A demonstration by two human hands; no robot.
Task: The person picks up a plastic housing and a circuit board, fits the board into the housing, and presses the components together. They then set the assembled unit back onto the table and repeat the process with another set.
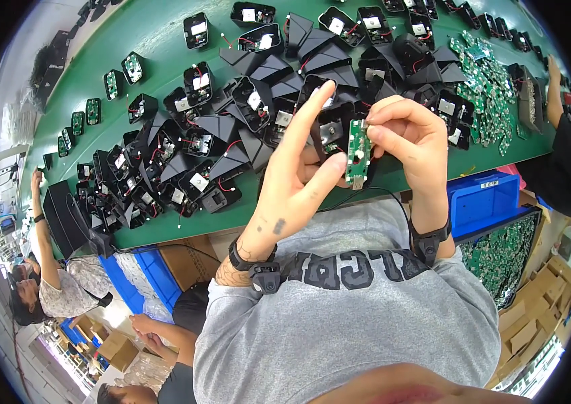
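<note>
Pinching slim, rectangular green circuit board

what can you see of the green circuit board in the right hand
The green circuit board is a narrow rectangle carrying small pale and dark parts, with a silvery, metallic-looking piece at its lower end. Its long side runs nearly upright in the picture. The right hand pinches it near the top; the left hand's thumb lies beside its left edge, contact unclear.
</note>
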